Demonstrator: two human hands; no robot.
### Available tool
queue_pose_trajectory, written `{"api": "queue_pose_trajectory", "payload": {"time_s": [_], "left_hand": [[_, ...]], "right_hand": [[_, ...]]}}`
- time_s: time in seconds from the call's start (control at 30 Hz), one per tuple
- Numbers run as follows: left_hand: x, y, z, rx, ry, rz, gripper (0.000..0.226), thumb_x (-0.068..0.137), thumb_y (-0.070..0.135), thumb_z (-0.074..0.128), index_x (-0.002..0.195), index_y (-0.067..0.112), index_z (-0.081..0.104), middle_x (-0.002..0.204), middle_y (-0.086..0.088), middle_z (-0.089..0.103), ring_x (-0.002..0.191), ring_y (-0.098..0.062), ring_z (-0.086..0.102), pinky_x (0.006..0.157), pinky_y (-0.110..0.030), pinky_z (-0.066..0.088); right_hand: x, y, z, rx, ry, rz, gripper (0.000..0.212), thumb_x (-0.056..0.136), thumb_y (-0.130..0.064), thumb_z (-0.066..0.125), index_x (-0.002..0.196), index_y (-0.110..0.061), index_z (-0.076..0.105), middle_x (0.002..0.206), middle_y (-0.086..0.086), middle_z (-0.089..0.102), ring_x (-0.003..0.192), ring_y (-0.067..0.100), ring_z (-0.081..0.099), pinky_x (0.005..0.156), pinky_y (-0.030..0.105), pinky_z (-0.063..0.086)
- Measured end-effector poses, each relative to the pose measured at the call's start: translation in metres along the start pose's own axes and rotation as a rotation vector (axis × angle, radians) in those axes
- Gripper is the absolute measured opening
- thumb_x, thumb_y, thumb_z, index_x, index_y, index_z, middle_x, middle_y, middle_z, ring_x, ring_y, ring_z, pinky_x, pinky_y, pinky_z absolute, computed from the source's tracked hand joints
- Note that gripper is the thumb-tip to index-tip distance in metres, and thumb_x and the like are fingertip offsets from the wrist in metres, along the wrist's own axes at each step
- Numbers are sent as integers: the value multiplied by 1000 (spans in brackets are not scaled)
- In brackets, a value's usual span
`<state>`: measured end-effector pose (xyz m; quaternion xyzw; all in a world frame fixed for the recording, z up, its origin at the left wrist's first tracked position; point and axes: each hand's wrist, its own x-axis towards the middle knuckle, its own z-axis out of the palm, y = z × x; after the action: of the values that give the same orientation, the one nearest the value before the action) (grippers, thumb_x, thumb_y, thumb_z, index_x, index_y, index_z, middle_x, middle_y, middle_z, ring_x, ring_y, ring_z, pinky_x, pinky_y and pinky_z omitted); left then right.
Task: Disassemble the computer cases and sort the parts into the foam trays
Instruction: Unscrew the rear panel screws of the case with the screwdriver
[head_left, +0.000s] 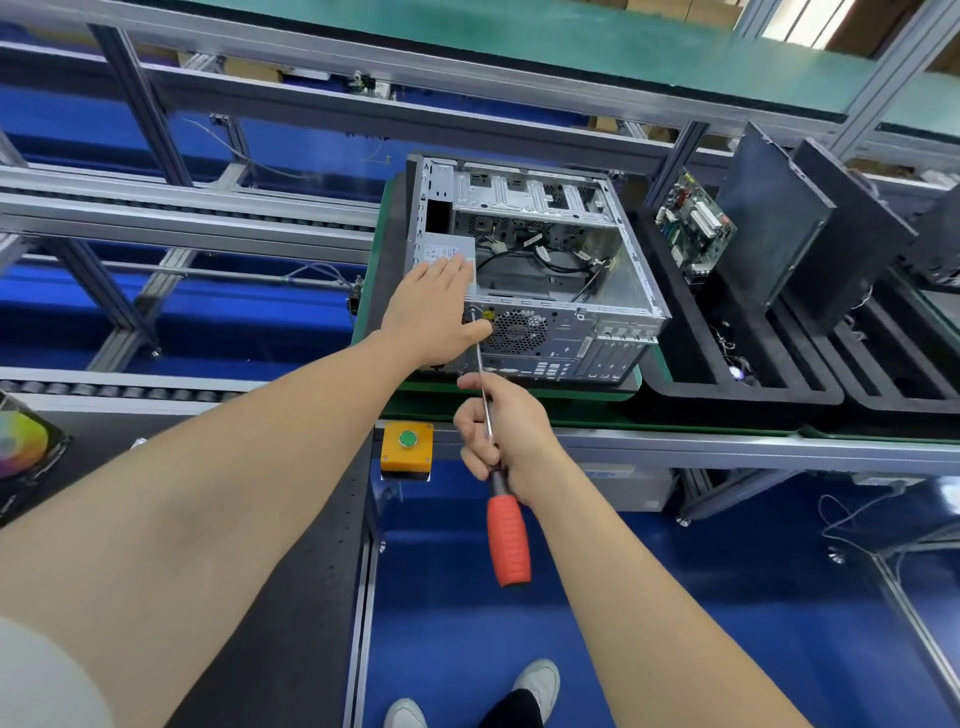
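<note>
Nearest the viewer, the orange handle of a screwdriver (509, 535) hangs below the person's right hand (506, 431). That hand's fingers are curled tight round the bare metal shaft just above the handle. Just left of the grip, a yellow box with a green button (406, 449) sits on the bench edge.

The shaft runs up and away from the grip to the rear panel of an open computer case (545, 332). The tip seems to meet the panel near its upper left corner, though the left thumb hides the exact spot. A round fan grille (517, 330) lies just right of the tip.

Above and left of the grip, the left hand (436, 312) rests flat, fingers straight, on the grey power supply (441, 249) inside the case.

Further right of the grip, beside the case, a black foam tray (727, 397) holds a green motherboard (693, 223) standing on edge, with dark panels (769, 228) upright beyond it.
</note>
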<state>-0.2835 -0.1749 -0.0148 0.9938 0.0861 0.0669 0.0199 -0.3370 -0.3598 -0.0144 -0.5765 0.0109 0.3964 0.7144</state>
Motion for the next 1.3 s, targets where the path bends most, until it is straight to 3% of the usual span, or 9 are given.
{"api": "queue_pose_trajectory", "payload": {"time_s": [0.13, 0.23, 0.47, 0.57, 0.67, 0.77, 1.03, 1.2, 1.3], "left_hand": [[1, 1, 0, -30, 1, -13, 87, 97, 62, 37, 163, 9, 15, 171, -10, 12, 158, -23, 11, 128, -41, 6], [1, 1, -1, -33, -17, -15, 86, 98, 61, 35, 164, 10, 12, 172, -10, 9, 159, -23, 9, 128, -40, 4], [0, 2, 0, 2, -11, -20, 91, 98, 66, 35, 164, 10, 9, 172, -9, 7, 159, -23, 7, 129, -40, 4], [-1, 4, 0, 1, -15, -35, 97, 95, 74, 31, 165, 11, 9, 172, -8, 7, 159, -23, 7, 129, -41, 5], [-2, 5, 2, -1, -3, -27, 99, 95, 78, 28, 164, 11, 10, 172, -8, 9, 159, -22, 9, 129, -41, 6], [0, 2, 3, 6, 19, -13, 93, 96, 70, 33, 164, 10, 12, 172, -9, 10, 158, -23, 10, 129, -40, 5], [1, 0, 1, -50, 25, -1, 84, 99, 61, 36, 164, 11, 15, 172, -10, 11, 158, -22, 10, 127, -39, 4], [-43, 24, 14, -559, 649, -333, 30, 94, 42, 53, 114, 20, 57, 122, -2, 56, 114, -19, 49, 96, -38, 35], [-50, 38, 18, -1212, 250, -657, 22, 94, 33, 57, 101, 14, 64, 88, 0, 73, 82, -17, 65, 77, -37, 52]], "right_hand": [[-9, 3, -4, 842, -403, 208, 27, 107, -20, 41, 113, -3, 62, 59, 6, 48, 31, 8, 32, 29, 18, 32], [-11, 5, 0, 1037, -494, 239, 38, 115, -25, 33, 116, 1, 61, 61, 8, 48, 30, 6, 22, 27, 16, 24], [-4, -6, 1, -378, 88, -85, 24, 115, -22, 31, 124, -8, 48, 63, 7, 53, 33, 16, 35, 31, 22, 28], [-3, -7, 2, -1266, 288, -190, 27, 109, -10, 40, 135, -15, 38, 91, 12, 58, 72, 29, 64, 45, 33, 41], [2, 6, 0, -1452, 388, -277, 39, 107, -9, 44, 142, -18, 29, 91, 10, 53, 78, 27, 55, 60, 39, 41], [5, 2, -4, -1228, 336, -322, 5, 112, -19, 37, 111, -15, 38, 86, 12, 59, 56, 20, 51, 43, 30, 36], [-5, -3, -7, 651, -285, 178, 32, 114, -23, 37, 121, -7, 63, 56, 2, 44, 29, 5, 29, 27, 17, 24], [-7, -4, -4, 683, -325, 160, 30, 112, -19, 37, 119, -7, 64, 56, 1, 44, 27, 5, 29, 26, 16, 20], [-5, -5, -6, 572, -267, 129, 27, 112, -19, 40, 117, -8, 64, 56, 0, 45, 28, 4, 28, 25, 17, 22]]}}
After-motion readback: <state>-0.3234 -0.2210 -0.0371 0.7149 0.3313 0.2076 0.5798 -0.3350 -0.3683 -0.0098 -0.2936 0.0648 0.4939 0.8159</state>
